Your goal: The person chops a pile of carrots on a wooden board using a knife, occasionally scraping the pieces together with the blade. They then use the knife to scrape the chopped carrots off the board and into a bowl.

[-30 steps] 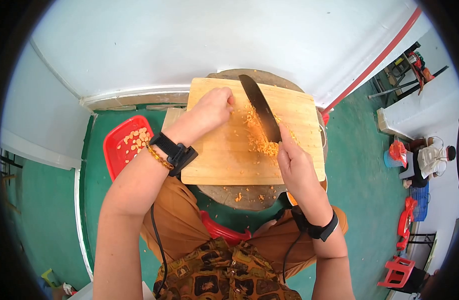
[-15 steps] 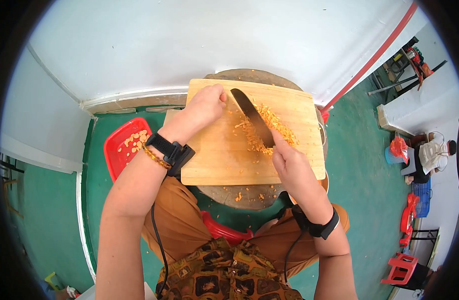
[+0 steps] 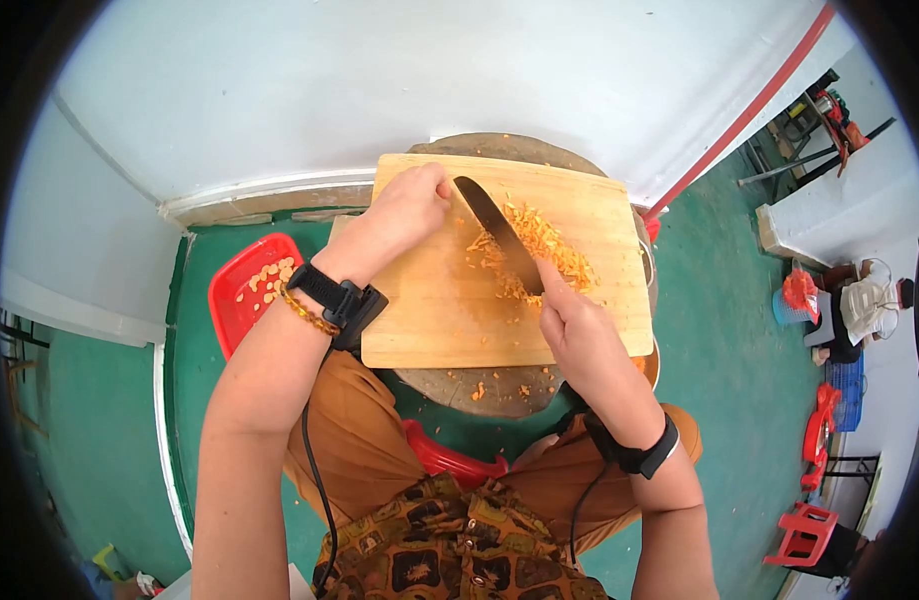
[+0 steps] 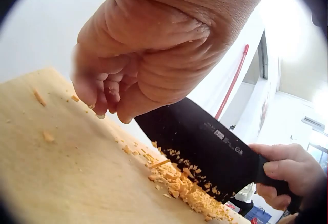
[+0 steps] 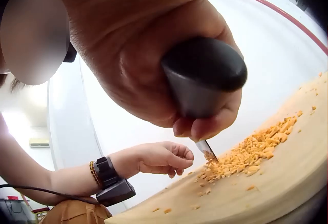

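Centre frame: right hand [image 3: 579,328] gripped knife [image 3: 501,232] among chopped orange bits [image 3: 559,252]; left hand [image 3: 411,207], upper left of centre, was loosely curled.

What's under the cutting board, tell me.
A round brown block juts beyond the cutting board near and far, orange bits on its near part; the board hides its middle.

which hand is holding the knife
The right hand: its fingers grip the knife, while the left hand is loosely curled with nothing visible in it.
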`<state>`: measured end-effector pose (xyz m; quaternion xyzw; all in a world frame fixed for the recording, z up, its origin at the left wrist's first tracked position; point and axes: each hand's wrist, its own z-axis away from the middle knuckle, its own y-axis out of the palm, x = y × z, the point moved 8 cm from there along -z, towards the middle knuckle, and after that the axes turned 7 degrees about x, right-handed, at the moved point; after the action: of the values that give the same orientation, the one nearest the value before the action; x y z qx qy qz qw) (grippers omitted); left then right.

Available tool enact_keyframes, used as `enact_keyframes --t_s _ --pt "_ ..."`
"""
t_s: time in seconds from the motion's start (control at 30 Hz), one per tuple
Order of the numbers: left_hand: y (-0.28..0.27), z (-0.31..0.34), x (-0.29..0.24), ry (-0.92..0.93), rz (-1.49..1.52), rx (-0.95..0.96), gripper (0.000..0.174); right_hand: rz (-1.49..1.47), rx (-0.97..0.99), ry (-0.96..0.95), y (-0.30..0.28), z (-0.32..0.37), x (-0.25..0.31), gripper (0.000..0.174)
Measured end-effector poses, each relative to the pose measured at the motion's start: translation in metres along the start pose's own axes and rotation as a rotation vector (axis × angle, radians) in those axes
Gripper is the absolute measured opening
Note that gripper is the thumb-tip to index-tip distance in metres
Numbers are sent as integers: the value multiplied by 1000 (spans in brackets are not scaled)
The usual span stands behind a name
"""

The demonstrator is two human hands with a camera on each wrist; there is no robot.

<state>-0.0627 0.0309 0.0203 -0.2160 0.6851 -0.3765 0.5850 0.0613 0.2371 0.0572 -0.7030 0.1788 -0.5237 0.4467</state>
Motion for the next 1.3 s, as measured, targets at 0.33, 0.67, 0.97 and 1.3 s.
enact_keyframes --t_s 0.33,0.67,0.97,1.3 --pt "4 -1 0 -58 12 102 10 -40 -11 65 -5 -1 -14 47" --pt "26 4 -11 6 -87 155 19 -40 -56 75 -11 2 -17 47" --pt "27 0 -19 73 4 164 15 -10 -61 62 -12 1 -17 46" --pt "-37 -6 33 -93 133 -156 14 -255 123 73 -5 22 14 45"
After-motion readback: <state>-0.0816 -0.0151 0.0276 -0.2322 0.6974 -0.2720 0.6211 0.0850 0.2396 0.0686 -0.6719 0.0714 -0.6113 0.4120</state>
